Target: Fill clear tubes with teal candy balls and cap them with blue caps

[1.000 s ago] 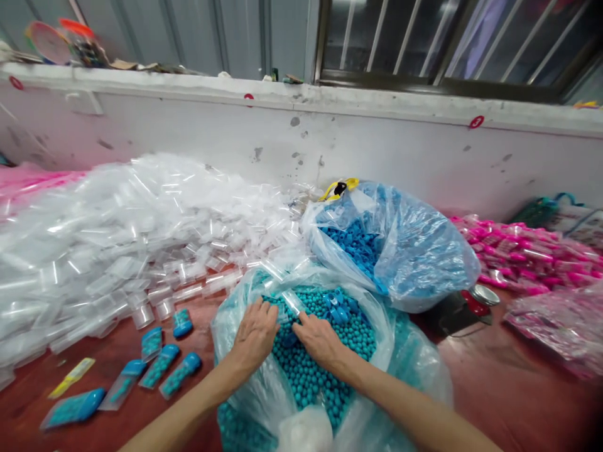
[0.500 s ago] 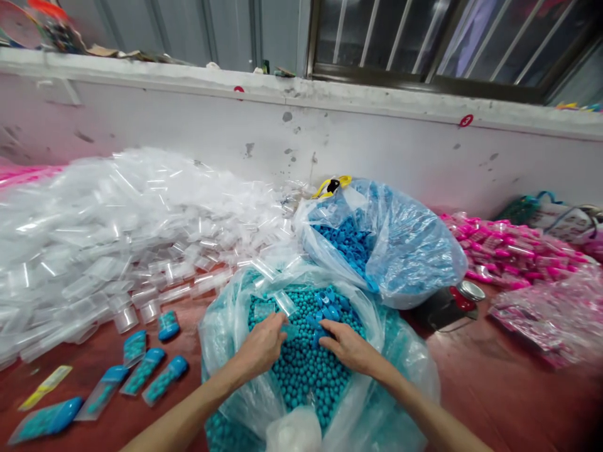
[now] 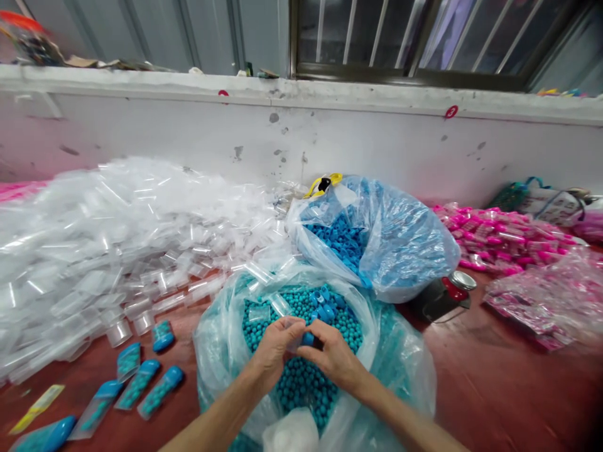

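1. Blue cap, which we pinch in our right hand above the bead bag.
2. Clear tube, grasped in our left hand, also above the bag.
3. Bead-filled tubes lie left of the bag.

Bead bag sits near-centre on the table, couple of loose tubes and some loose caps lying on the beads. Cap bag is just behind, a bit right. Huge tube heap takes the far left, filled tubes in front of it, wall behind everything.
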The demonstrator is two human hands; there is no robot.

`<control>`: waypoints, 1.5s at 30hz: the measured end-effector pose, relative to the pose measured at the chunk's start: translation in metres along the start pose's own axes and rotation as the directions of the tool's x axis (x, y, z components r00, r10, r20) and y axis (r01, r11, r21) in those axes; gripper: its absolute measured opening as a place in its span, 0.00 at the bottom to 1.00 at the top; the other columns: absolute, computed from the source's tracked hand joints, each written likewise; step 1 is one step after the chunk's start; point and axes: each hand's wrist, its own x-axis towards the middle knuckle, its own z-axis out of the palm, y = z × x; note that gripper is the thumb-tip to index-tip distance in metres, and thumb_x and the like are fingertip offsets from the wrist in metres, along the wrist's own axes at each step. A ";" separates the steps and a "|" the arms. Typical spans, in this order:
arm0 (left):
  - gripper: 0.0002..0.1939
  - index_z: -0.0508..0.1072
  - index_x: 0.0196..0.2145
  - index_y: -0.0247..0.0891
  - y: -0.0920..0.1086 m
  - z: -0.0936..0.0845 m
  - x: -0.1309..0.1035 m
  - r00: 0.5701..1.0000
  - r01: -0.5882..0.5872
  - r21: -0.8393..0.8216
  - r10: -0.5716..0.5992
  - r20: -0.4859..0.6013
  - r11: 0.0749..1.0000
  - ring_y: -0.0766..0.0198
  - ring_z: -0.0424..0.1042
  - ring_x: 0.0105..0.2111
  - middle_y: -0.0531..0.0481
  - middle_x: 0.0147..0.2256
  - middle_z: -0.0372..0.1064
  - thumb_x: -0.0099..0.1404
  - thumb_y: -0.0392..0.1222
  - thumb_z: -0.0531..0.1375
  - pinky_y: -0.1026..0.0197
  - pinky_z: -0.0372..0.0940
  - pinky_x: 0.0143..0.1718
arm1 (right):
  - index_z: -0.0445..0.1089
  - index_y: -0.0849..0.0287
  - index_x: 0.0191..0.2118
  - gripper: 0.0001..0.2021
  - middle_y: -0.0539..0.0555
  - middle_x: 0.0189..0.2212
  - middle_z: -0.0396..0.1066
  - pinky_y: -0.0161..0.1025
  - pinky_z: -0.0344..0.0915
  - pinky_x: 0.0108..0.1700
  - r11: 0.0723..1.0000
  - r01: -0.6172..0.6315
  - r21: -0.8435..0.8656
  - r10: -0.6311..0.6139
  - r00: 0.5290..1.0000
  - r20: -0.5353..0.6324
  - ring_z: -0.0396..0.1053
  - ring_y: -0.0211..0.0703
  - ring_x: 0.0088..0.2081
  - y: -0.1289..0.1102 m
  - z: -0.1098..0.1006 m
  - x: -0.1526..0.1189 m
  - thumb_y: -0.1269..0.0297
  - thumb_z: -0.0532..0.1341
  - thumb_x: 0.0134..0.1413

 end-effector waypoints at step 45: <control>0.12 0.61 0.14 0.38 -0.036 0.011 0.055 0.999 0.033 0.611 -0.032 -0.013 0.791 0.65 0.60 0.25 0.55 0.16 0.56 0.45 0.42 0.61 0.65 0.48 0.25 | 0.62 0.62 0.48 0.16 0.61 0.43 0.68 0.42 0.59 0.46 0.870 -0.280 -0.406 0.325 0.945 0.045 0.65 0.49 0.46 0.042 -0.035 -0.007 0.65 0.48 0.57</control>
